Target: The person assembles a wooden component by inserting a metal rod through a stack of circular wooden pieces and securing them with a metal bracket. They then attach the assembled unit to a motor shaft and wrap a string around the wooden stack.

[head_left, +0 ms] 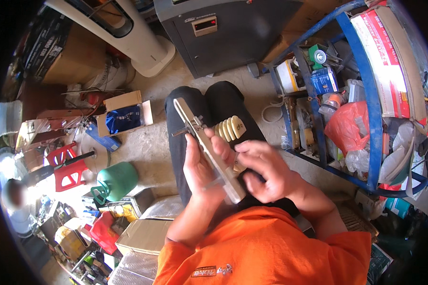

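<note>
- Lock plate (205,149), a long pale metal bar with a small lever jutting from its left side, is held over the lap, its far end pointing away from the body.
- Left hand (198,166) is closed around the plate's middle from the left side, fingers wrapped over the front face.
- Right hand (266,171) is curled at the plate's near end, fingertips pinched together against it; whether a small part is held there cannot be told.
- Progress is judged as mid-way: the plate is in hand and its near end is being worked; no finished state is shown.
- Cream ribbed piece (231,128) rests on the knees just beyond the right hand, close to the plate.
- Room to the right of the right hand is bounded by a blue shelf frame (373,118) crowded with goods.
- Left of the left hand, bare floor is available as far as a green gas cylinder (115,181) and an open cardboard box (123,116).
- Beyond the knees, a grey cabinet (233,33) closes the space.
</note>
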`<control>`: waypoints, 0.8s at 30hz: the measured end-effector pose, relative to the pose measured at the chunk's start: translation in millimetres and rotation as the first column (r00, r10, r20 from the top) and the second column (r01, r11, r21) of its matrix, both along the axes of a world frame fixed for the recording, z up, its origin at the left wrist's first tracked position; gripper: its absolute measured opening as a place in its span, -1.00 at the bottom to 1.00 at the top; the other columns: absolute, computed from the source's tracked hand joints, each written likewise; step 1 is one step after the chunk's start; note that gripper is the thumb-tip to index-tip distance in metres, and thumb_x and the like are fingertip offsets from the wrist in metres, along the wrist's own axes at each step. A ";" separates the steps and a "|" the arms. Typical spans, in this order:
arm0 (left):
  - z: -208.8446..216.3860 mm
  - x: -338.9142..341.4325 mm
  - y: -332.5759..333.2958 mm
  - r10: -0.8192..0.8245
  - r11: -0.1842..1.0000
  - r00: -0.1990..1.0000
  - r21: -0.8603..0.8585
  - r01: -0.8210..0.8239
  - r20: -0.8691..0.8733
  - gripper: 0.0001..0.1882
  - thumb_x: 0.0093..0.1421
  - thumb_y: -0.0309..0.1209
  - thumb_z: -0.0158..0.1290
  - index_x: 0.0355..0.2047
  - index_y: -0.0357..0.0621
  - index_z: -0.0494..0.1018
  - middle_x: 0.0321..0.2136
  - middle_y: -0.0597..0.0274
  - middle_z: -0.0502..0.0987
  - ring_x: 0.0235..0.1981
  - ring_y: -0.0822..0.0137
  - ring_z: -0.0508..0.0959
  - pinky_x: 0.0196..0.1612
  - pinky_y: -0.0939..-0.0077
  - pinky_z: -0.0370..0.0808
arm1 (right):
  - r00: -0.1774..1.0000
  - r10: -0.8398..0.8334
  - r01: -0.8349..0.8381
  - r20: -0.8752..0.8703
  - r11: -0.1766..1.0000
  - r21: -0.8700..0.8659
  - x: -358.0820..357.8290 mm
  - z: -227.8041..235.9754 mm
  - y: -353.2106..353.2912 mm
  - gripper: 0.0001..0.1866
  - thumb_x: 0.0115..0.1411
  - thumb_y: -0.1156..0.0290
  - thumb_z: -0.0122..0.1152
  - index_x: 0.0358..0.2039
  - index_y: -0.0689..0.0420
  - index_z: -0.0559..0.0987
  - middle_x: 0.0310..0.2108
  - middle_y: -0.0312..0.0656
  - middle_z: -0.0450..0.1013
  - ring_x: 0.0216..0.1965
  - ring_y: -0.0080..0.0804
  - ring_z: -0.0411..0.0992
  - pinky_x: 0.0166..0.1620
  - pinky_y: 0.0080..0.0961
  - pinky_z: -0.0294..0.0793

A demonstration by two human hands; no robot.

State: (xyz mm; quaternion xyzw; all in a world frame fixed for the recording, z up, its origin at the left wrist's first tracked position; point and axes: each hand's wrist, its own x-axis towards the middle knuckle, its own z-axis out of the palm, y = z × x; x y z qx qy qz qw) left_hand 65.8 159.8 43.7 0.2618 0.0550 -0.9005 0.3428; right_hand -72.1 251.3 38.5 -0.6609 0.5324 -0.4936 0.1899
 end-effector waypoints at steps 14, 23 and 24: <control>-25.4 29.6 -1.6 -0.754 0.632 0.652 -0.350 0.691 -0.075 -0.20 0.24 0.22 -0.03 -0.03 -0.46 0.46 -0.24 0.01 0.59 -0.36 0.31 0.58 -0.25 0.50 0.49 | 0.484 0.026 -0.279 0.874 0.952 0.126 -46.2 16.4 6.1 -0.64 0.16 0.52 0.29 -0.04 0.26 0.43 -0.20 -0.01 0.56 -0.11 -0.29 0.55 -0.01 -0.40 0.53; 3.7 17.2 1.4 -0.737 0.507 0.609 -0.357 0.785 0.293 -0.42 0.36 0.03 -0.08 -0.45 -0.32 0.50 -0.74 0.22 0.40 -0.75 0.44 0.41 -0.63 0.63 0.31 | 0.917 0.020 -0.219 0.399 0.862 0.458 -47.8 21.6 7.8 -0.83 0.19 0.43 0.30 -0.25 0.22 0.57 -0.35 -0.08 0.58 -0.29 -0.25 0.58 -0.19 -0.39 0.51; 6.1 17.7 2.4 -0.737 0.510 0.611 -0.355 0.783 0.289 -0.42 0.37 0.03 -0.09 -0.46 -0.32 0.50 -0.74 0.22 0.40 -0.76 0.44 0.40 -0.63 0.62 0.30 | 0.938 0.035 -0.194 0.344 0.877 0.440 -49.1 21.2 7.0 -0.85 0.17 0.45 0.30 -0.27 0.22 0.57 -0.37 -0.07 0.57 -0.31 -0.19 0.57 -0.22 -0.38 0.52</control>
